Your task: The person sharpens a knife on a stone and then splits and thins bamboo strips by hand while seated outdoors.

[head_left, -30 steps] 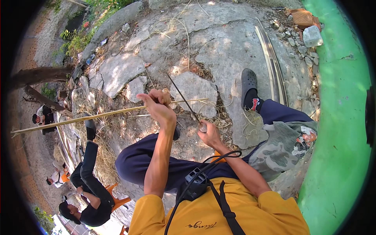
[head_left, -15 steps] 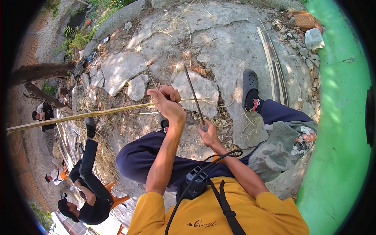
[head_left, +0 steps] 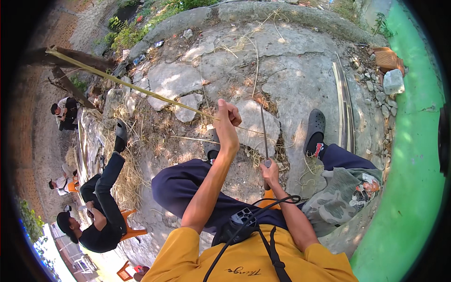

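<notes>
The left hand (head_left: 227,129) has its grip closed on the strip (head_left: 141,88), whose long end has swung upward at left, presenting the short end across the slim-bladed tool (head_left: 263,123) clasped by the right hand (head_left: 270,174), contact indeterminable.

Bright daylight dappled the concrete ground (head_left: 305,89) with shade; glare whitened the lower left of the frame, black vignetting ringed it, and the green wall (head_left: 408,155) bowed at right.
</notes>
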Motion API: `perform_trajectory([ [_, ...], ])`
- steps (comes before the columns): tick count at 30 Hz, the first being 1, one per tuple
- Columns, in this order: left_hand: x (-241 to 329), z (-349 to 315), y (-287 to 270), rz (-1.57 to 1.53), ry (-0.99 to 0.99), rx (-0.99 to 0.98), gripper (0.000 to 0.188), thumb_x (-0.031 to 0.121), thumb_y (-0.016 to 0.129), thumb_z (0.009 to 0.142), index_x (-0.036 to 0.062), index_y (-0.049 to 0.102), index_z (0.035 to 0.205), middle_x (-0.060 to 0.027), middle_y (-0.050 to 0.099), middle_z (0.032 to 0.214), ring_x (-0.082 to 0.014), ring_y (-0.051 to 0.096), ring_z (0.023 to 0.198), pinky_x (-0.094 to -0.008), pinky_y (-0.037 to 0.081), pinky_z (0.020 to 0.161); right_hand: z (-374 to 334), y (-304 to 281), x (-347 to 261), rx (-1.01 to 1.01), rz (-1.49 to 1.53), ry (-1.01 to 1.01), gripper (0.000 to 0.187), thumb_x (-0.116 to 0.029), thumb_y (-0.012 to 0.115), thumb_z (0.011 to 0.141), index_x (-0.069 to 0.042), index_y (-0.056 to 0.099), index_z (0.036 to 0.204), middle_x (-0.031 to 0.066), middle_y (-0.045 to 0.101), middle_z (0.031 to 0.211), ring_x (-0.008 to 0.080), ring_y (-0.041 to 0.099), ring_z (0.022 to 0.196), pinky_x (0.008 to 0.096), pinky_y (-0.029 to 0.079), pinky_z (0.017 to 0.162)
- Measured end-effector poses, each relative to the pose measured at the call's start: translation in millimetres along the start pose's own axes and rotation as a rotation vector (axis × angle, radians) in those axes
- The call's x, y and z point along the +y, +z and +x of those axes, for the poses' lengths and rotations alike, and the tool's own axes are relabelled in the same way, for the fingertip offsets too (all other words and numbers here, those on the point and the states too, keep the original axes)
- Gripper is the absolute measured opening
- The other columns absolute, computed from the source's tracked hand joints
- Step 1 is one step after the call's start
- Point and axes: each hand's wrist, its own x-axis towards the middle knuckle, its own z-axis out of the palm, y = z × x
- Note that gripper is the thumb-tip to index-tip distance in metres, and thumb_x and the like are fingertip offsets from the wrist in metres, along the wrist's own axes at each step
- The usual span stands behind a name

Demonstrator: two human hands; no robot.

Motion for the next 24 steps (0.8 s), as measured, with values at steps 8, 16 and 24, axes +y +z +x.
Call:
perform_trajectory([
  [8,19.5,8.6,-24.4,0.85,-0.101,-0.389,0.041,0.039,0.048,0.103,0.0016,0.065,0.108,-0.0044,0.06,0.084,-0.0106,0.054,0.086,-0.0285,0.043,0.078,0.3,-18.8,10.7,0.109,-0.083,-0.028,0.03,-0.024,0.068,0.073,0.003,0.062,0.087,0.0127,0.062,0.067,0.0247,0.059,0.059,0.0389,0.046,0.059],
  [16,34.6,-56.4,-55.6,1.081,-0.303,-0.238,0.04,0.033,0.04,0.106,0.0027,0.066,0.109,-0.0061,0.065,0.074,-0.0123,0.059,0.062,-0.0271,0.046,0.058,-7.0,-27.7,-29.8,0.222,-0.108,-0.122,0.041,-0.035,0.075,0.079,0.003,0.065,0.089,0.0097,0.066,0.068,0.0218,0.063,0.06,0.0353,0.049,0.063],
  [24,14.8,-126.9,-59.0,0.583,-0.228,-0.232,0.042,0.031,0.036,0.106,0.002,0.066,0.11,-0.0076,0.068,0.08,-0.0085,0.058,0.064,-0.0217,0.045,0.059,-8.5,-31.6,-49.2,0.025,0.286,0.008,0.036,-0.038,0.077,0.086,-0.006,0.062,0.08,0.0085,0.073,0.074,0.0116,0.057,0.05,0.0282,0.045,0.049],
])
